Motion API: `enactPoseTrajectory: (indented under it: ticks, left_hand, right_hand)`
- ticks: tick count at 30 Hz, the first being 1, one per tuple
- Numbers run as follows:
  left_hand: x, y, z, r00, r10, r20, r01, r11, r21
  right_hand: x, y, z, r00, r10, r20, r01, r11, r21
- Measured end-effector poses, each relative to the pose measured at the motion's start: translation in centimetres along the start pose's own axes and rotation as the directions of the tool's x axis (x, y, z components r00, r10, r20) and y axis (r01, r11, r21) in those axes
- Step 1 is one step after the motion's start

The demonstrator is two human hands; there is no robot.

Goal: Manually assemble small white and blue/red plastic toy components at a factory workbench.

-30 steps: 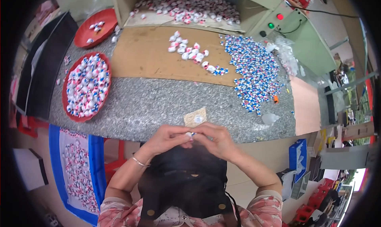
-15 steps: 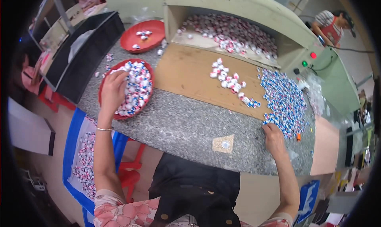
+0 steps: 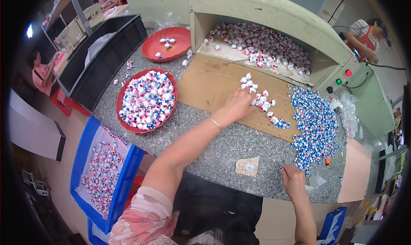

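Observation:
My left hand (image 3: pixel 239 103) reaches over the brown cardboard (image 3: pixel 205 80), its fingers bunched at a row of small white figure heads (image 3: pixel 261 100) with pink marks. Whether one is between the fingertips is hidden. At the front of the grey stone table, my right hand (image 3: pixel 294 178) pinches a small blue piece (image 3: pixel 281 169) between thumb and finger. Just beyond it spreads a large pile of small blue, white and pink figure bodies (image 3: pixel 317 121). To the left, a red bowl (image 3: pixel 121 118) is heaped with white heads joined to blue bodies.
A second red bowl (image 3: pixel 182 38) holds a few figures. A pale green box (image 3: pixel 261 7) contains many white heads. A black crate (image 3: pixel 81 84) stands at left; below is a blue bin (image 3: pixel 122 189) of figures. A small card (image 3: pixel 241 167) lies near the table edge. People work in the background.
My left hand has left the heaped red bowl and moved right to the white heads. My right hand has drawn back from the blue pile toward the table edge with a small blue piece.

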State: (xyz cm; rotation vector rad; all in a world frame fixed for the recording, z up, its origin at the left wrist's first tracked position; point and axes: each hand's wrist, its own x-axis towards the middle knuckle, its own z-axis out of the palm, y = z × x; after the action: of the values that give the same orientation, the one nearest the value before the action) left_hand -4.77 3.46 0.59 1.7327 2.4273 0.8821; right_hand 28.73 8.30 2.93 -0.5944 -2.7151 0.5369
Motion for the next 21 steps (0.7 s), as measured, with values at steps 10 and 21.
enactPoseTrajectory:
  ticks: [10,21]
  left_hand:
    - [-5.9,1.3,-1.9,0.93,-0.086,0.357,0.367,0.243,-0.898]
    - [-21.7,3.8,-4.4,0.892,-0.257,0.373,0.319,-0.228,-0.92]
  right_hand:
    - [-0.1,-1.1,0.0,0.995,0.095,0.035,-0.095,0.995,-0.019]
    - [3.7,-7.3,4.2,0.971,-0.213,0.109,0.217,0.976,-0.028]
